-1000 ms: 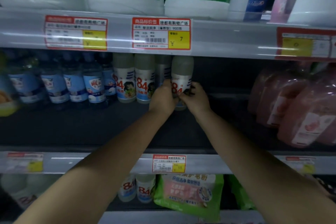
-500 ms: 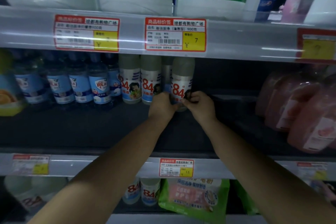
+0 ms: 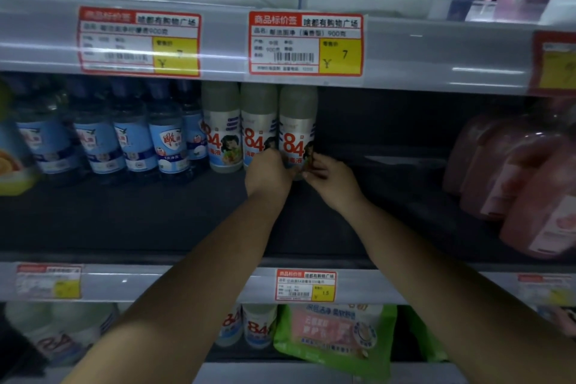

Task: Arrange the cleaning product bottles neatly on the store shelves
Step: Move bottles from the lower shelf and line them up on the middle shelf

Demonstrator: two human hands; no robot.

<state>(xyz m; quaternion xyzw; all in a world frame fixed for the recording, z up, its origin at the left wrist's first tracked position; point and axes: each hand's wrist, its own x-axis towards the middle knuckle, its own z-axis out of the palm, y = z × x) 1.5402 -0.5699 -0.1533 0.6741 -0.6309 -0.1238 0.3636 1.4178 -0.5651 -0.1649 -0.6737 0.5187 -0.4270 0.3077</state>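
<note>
Both hands close their grip round the foot of the rightmost white "84" bottle [image 3: 297, 131]: left hand [image 3: 268, 173] on its left flank, right hand [image 3: 332, 179] on its right. It stands upright on the middle shelf [image 3: 124, 221], touching its neighbour bottle [image 3: 258, 125]. The step looks like squaring it into the row; next comes a clean release without tipping it.

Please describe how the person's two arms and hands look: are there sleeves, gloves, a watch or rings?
Both forearms are bare up to the frame's edge: no sleeves show. The left hand and right hand wear no gloves. No watch, bracelet or ring is visible on either.
</note>
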